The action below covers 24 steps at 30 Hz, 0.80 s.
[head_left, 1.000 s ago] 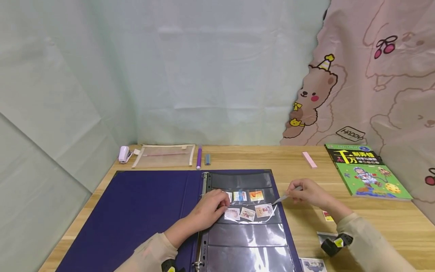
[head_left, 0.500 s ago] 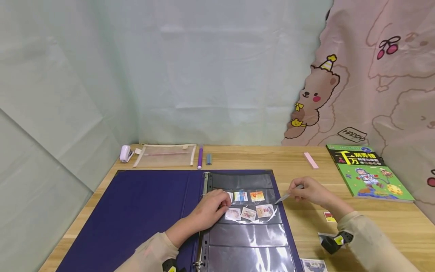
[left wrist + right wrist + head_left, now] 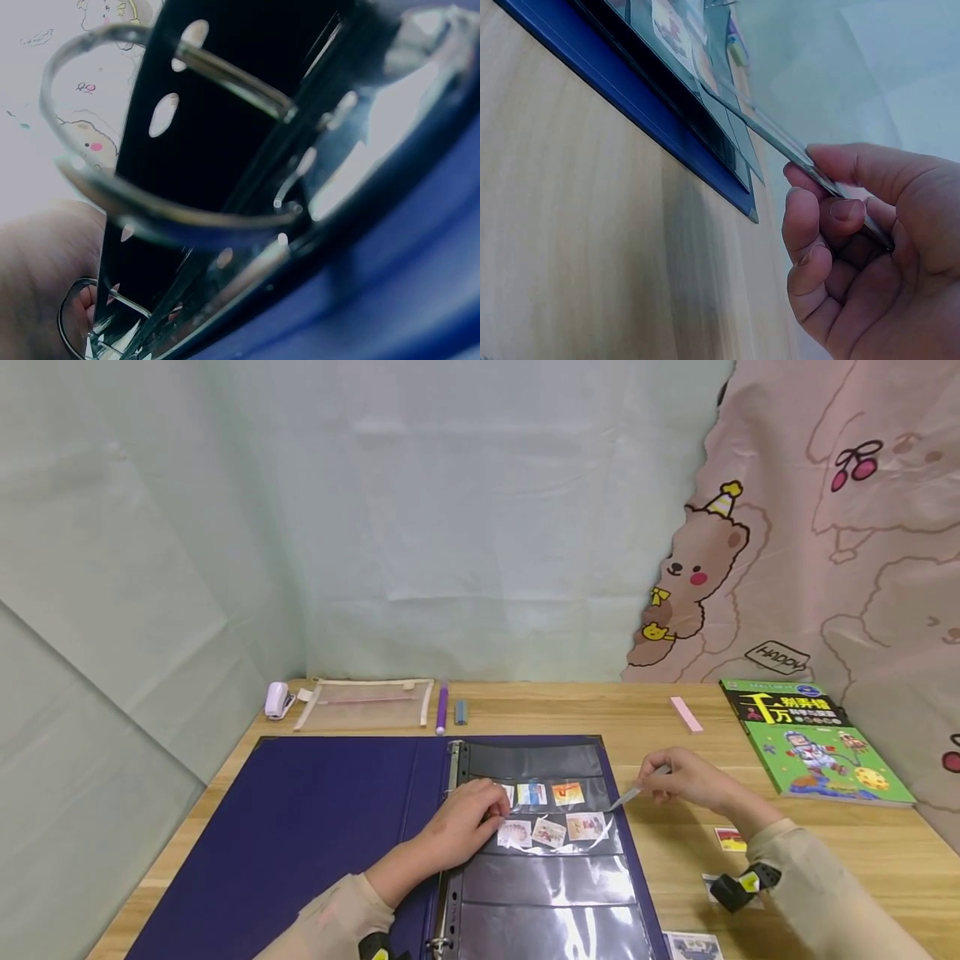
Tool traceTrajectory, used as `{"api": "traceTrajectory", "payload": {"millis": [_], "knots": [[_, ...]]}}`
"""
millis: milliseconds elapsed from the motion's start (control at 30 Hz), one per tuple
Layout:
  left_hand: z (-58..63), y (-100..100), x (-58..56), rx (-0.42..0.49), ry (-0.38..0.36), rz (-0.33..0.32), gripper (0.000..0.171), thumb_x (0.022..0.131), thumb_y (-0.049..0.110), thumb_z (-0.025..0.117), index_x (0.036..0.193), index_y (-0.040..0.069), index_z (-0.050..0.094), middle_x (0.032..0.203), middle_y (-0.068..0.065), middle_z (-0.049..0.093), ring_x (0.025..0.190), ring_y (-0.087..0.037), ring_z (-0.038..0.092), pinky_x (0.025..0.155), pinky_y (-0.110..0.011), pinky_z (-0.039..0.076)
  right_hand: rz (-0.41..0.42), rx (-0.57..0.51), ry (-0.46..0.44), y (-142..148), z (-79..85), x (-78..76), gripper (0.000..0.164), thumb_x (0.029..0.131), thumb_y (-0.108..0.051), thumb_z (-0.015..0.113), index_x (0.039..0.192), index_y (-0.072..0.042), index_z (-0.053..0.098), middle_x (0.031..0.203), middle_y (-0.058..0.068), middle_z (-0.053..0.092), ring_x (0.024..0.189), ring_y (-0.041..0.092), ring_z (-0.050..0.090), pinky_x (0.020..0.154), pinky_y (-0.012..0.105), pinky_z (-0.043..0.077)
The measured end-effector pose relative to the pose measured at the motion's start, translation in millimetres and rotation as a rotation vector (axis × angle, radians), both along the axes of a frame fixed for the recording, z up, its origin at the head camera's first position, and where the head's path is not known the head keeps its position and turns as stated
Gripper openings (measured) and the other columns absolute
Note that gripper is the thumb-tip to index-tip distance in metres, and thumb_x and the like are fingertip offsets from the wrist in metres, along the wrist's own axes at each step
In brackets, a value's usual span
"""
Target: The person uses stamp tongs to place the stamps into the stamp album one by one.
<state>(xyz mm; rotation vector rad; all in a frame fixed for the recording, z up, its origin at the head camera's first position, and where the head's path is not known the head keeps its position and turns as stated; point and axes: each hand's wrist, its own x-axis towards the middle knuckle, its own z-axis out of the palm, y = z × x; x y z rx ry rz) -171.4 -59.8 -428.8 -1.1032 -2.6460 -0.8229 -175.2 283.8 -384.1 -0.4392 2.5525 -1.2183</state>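
My right hand [image 3: 678, 777] pinches silver tweezers [image 3: 627, 796] between thumb and fingers. The tweezer tips reach the right edge of the album page, beside a pale stamp [image 3: 587, 827]. That stamp is at the right of a row with a tilted stamp [image 3: 549, 832] and a pink-patterned stamp [image 3: 513, 833]. My left hand [image 3: 467, 822] rests on the black pocket page [image 3: 547, 878] at the left of these stamps, fingers bent loosely. In the left wrist view, metal binder rings [image 3: 187, 217] hide part of it. The row above holds an orange stamp [image 3: 567, 793] and a blue-white stamp [image 3: 532, 794].
The blue album cover [image 3: 322, 835] lies spread to the left. Loose stamps, one red and yellow [image 3: 730, 839], lie right of the album. Behind are a stapler [image 3: 277, 700], a mesh pouch [image 3: 365, 706], a purple pen [image 3: 442, 708] and a green book [image 3: 821, 747].
The right-hand stamp in the lower row has shifted slightly right. The right hand, still with the tweezers, has risen a little, and its forearm covers less of the red and yellow stamp.
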Motion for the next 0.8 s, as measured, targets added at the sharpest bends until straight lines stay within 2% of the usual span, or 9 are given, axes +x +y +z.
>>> {"api": "traceTrajectory", "payload": {"millis": [133,400,600,800], "knots": [[-0.8,0.4,0.8,-0.002,0.001,0.006,0.012,0.081,0.011,0.063,0.080,0.020,0.054,0.075,0.011,0.048,0.072,-0.003,0.043,0.071,-0.023,0.037,-0.021,-0.004,-0.011,3.8,3.0,-0.3,0.021,0.084,-0.014,0.057,0.082,0.006,0.058,0.062,0.006,0.055,0.055,0.010,0.049,0.050,0.025,0.041],[0.8,0.5,1.1,-0.044,-0.001,0.016,0.009,0.081,0.012,0.063,0.083,0.017,0.056,0.075,0.009,0.047,0.074,-0.005,0.043,0.074,-0.026,0.038,-0.037,-0.122,-0.063,20.7,6.9,7.1,0.032,0.090,-0.020,0.053,0.094,0.011,0.055,0.065,-0.004,0.057,0.061,0.011,0.056,0.056,0.029,0.047],[1.7,-0.4,-0.1,-0.099,0.036,0.010,0.011,0.081,0.014,0.064,0.089,0.018,0.057,0.078,0.009,0.049,0.076,-0.006,0.046,0.076,-0.026,0.040,-0.001,-0.260,-0.074,33.3,4.2,21.0,0.025,0.092,-0.015,0.048,0.094,0.010,0.054,0.072,-0.005,0.062,0.063,0.010,0.059,0.054,0.028,0.049],[2.6,-1.0,-0.4,-0.164,0.047,0.002,0.012,0.082,0.019,0.063,0.093,0.019,0.057,0.085,0.007,0.053,0.083,-0.008,0.049,0.078,-0.028,0.041,-0.045,-0.309,-0.066,41.3,0.7,36.8,0.025,0.092,-0.014,0.047,0.098,0.010,0.052,0.075,-0.004,0.064,0.066,0.009,0.059,0.057,0.030,0.049]]}}
